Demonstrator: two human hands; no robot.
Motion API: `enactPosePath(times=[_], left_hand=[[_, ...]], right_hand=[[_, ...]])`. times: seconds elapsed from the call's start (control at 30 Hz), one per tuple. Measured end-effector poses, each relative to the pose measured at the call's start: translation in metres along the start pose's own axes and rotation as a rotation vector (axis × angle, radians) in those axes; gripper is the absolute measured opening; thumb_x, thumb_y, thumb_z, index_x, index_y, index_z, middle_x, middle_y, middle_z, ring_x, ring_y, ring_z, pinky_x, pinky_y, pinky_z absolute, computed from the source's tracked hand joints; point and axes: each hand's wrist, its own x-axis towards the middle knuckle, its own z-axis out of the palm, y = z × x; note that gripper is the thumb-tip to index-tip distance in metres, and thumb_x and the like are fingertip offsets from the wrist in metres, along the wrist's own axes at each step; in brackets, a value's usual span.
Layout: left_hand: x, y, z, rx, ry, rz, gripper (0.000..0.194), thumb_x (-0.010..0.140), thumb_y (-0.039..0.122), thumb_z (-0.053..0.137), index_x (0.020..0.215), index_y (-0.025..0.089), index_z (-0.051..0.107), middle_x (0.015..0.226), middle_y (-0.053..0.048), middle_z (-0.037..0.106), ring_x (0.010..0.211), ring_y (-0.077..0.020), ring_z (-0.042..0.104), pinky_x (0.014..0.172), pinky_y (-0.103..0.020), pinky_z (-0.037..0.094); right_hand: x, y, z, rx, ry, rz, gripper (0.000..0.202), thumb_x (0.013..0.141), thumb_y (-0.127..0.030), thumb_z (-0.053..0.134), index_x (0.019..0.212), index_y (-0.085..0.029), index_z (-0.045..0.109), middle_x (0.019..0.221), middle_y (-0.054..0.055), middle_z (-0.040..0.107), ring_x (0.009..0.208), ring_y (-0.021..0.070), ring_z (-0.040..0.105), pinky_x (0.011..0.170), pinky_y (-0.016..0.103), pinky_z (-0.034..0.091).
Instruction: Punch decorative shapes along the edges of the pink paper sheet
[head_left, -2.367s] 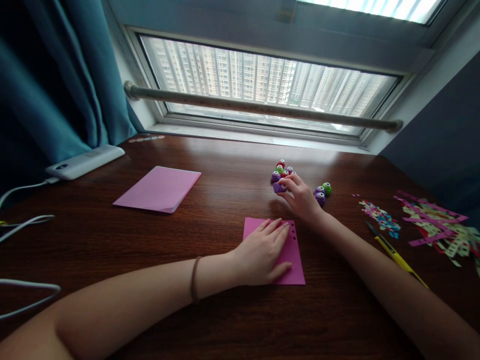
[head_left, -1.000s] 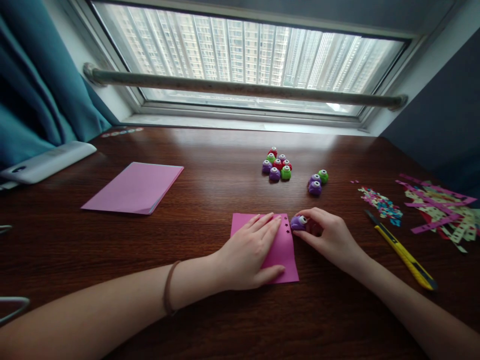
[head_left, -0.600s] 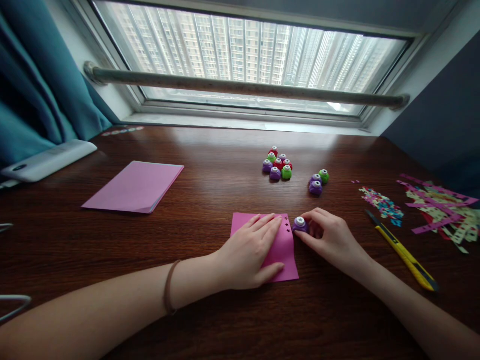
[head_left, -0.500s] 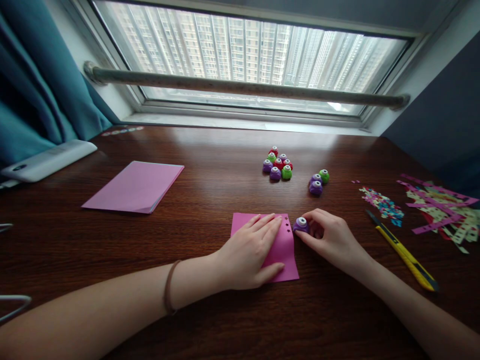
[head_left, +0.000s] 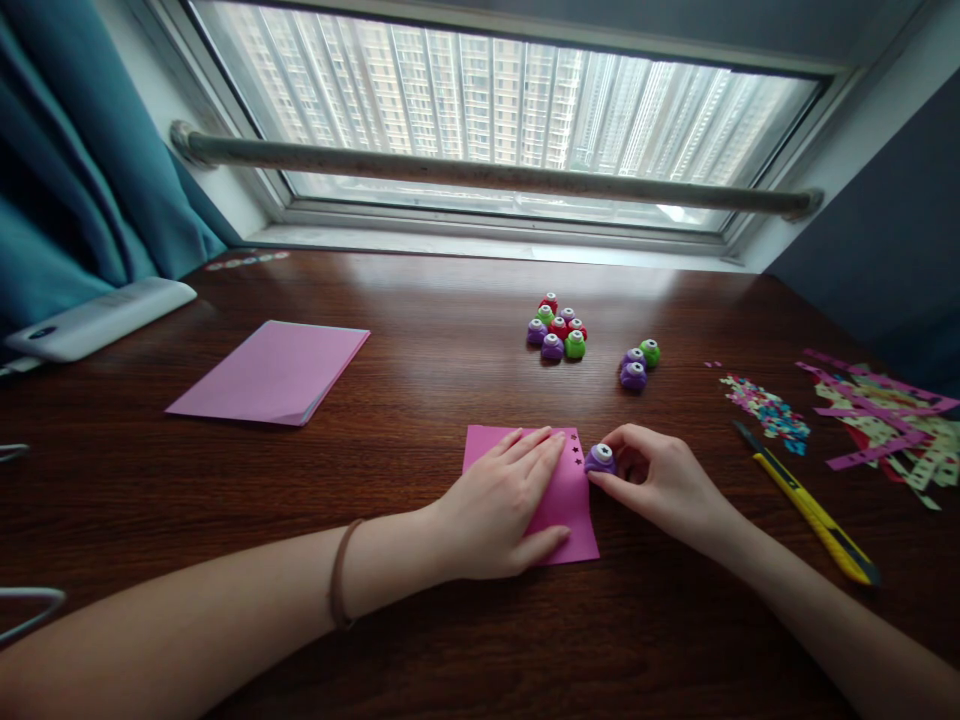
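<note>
My left hand (head_left: 504,503) lies flat on a sheet of pink paper (head_left: 570,535), fingers stretched out, pressing it to the table. Several small star-shaped holes run down the sheet near its upper right edge. Between thumb and fingers, my right hand (head_left: 660,478) grips a purple craft punch (head_left: 601,459) with a white button that bears a dark star. The punch sits against the paper's right edge, just below the star holes; whether the paper is inside its slot I cannot tell.
Behind stand a cluster of red, green and purple punches (head_left: 557,328) and a smaller group (head_left: 634,375). At right lie a yellow utility knife (head_left: 814,510), confetti (head_left: 772,412) and paper strips (head_left: 877,410). A pink paper stack (head_left: 274,375) and white power bank-like device (head_left: 101,318) lie left.
The punch in my right hand has shifted slightly left and down along the paper's right edge. My left hand stays in place on the sheet.
</note>
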Motion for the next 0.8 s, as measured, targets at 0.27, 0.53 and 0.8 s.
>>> enactPosePath(times=[0.27, 0.53, 0.8], left_hand=[[-0.0007, 0.0003, 0.0015, 0.027, -0.004, -0.016, 0.076, 0.081, 0.046, 0.049, 0.137, 0.003, 0.021, 0.141, -0.019, 0.029, 0.134, -0.0293, 0.02, 0.109, -0.043, 0.022], [-0.0007, -0.0012, 0.0044, 0.004, 0.022, -0.026, 0.076, 0.081, 0.047, 0.05, 0.137, 0.004, 0.021, 0.141, -0.02, 0.029, 0.134, -0.0309, 0.017, 0.109, -0.047, 0.021], [-0.0014, -0.0014, 0.0047, 0.004, 0.033, -0.024, 0.076, 0.082, 0.047, 0.049, 0.137, 0.006, 0.019, 0.142, -0.019, 0.028, 0.135, -0.0316, 0.016, 0.109, -0.048, 0.02]], right_hand=[[0.0001, 0.0004, 0.0018, -0.027, 0.005, -0.029, 0.015, 0.072, -0.028, 0.065, 0.078, -0.016, 0.058, 0.07, 0.0, 0.057, 0.058, 0.0099, 0.05, 0.051, 0.021, 0.04], [0.0003, 0.002, 0.0002, -0.035, -0.044, -0.108, 0.022, 0.068, -0.026, 0.07, 0.086, -0.018, 0.061, 0.076, 0.0, 0.056, 0.062, 0.0101, 0.05, 0.055, 0.021, 0.041], [-0.0008, -0.0017, -0.0011, 0.039, -0.1, -0.171, 0.028, 0.07, -0.018, 0.065, 0.098, -0.019, 0.06, 0.084, 0.001, 0.059, 0.069, 0.0106, 0.054, 0.061, 0.021, 0.044]])
